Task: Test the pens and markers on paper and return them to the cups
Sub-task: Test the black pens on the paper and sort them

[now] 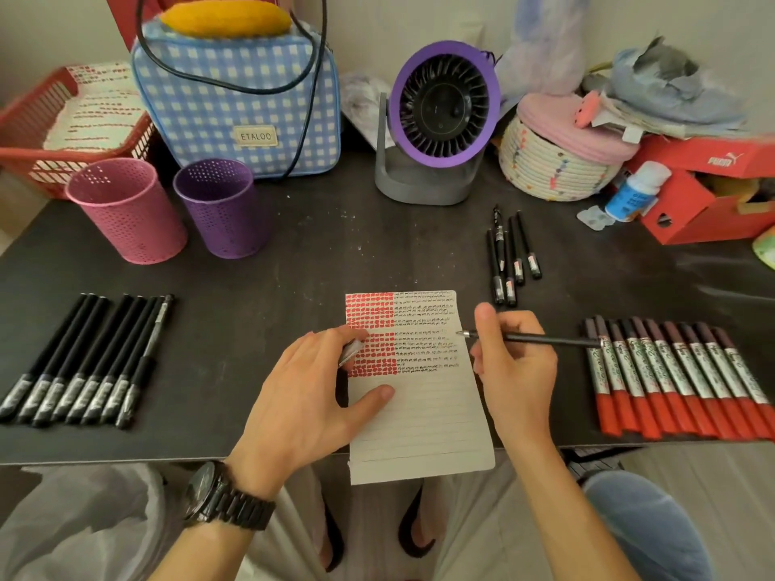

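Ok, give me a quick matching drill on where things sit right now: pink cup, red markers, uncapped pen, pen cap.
1. pink cup
2. red markers
3. uncapped pen
4. pen cap

A. pinched in the left hand
B. held in the right hand
C. laid in a row, far right
D. just left of the purple cup

Pairs: 1-D, 2-C, 3-B, 4-A

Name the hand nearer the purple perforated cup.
Left. The left hand, pinching a silver pen cap, lies below-right of the purple perforated cup; the right hand, gripping a black pen, is farther right.
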The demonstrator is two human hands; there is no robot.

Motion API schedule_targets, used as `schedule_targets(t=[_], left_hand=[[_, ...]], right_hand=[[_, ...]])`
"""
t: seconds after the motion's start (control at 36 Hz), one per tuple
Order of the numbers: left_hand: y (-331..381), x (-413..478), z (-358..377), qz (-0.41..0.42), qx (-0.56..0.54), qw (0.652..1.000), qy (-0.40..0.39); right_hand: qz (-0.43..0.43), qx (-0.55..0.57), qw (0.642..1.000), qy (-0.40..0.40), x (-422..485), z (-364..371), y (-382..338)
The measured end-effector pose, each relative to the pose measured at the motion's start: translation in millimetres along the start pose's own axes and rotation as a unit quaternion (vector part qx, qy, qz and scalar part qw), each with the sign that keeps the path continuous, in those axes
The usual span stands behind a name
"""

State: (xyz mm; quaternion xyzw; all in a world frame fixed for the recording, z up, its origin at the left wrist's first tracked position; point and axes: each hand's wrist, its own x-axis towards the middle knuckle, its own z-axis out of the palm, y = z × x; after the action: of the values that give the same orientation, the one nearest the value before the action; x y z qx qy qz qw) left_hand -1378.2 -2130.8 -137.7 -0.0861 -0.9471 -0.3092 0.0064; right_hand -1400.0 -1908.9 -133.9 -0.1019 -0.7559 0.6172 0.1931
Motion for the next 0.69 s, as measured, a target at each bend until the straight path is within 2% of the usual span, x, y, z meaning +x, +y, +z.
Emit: schedule_targets(t=[0.08, 0.28, 0.56, 0.69], left_hand=[[-0.4, -2.0, -0.4, 0.016, -0.028, 0.999, 0.015], [-1.6, -10.7, -2.1, 0.044, -0.065, 0.994, 0.072], [-3.3, -13.2, -0.4, 0.07, -0.027, 0.99, 0.122], [-2.2, -13.3, 0.1, 0.113, -0.002, 0.984, 0.136]], right_hand=[[-0.02, 0.019, 0.999, -0.031, -1.7, -3.8, -5.8], [0.074, 0.171, 0.975, -0.12, -12.0, -19.1, -9.6], [0.035, 0.124, 0.979, -0.16, -21.6, -23.7, -5.7], [0.051, 0.145, 0.97, -0.187, -21.3, -23.6, -5.3]])
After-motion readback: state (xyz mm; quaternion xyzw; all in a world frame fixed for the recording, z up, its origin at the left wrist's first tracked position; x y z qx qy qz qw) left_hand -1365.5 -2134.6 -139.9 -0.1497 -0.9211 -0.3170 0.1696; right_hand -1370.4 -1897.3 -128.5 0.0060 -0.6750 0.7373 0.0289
